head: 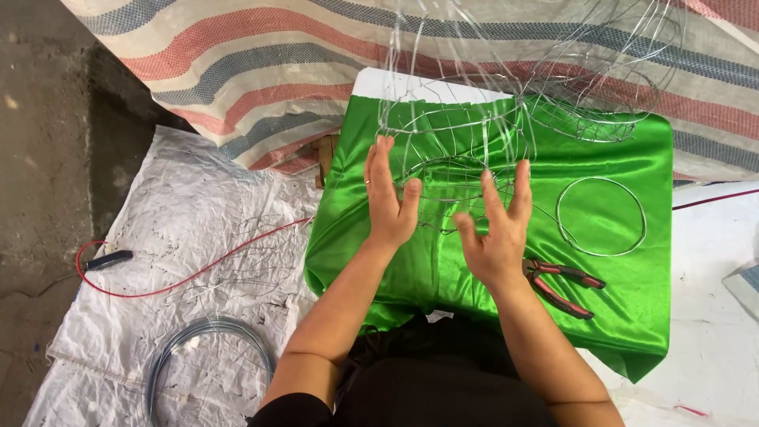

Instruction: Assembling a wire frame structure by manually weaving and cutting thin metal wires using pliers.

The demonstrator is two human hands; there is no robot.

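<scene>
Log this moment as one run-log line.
left hand: open, on silver wire frame | right hand: open, fingers spread at frame | red-handled pliers and silver wire ring on green satin cloth

Wire frame (443, 150) on cloth (617, 316), pliers (563, 286) and wire ring (601, 216) to its right, wire coil (207, 356) far left.

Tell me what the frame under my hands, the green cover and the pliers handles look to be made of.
Wire frame: thin bare metal, silvery glint. Green cloth: satin-like fabric, glossy, soft folds. Pliers: handles probably rubber or plastic, matte red and black.
</scene>
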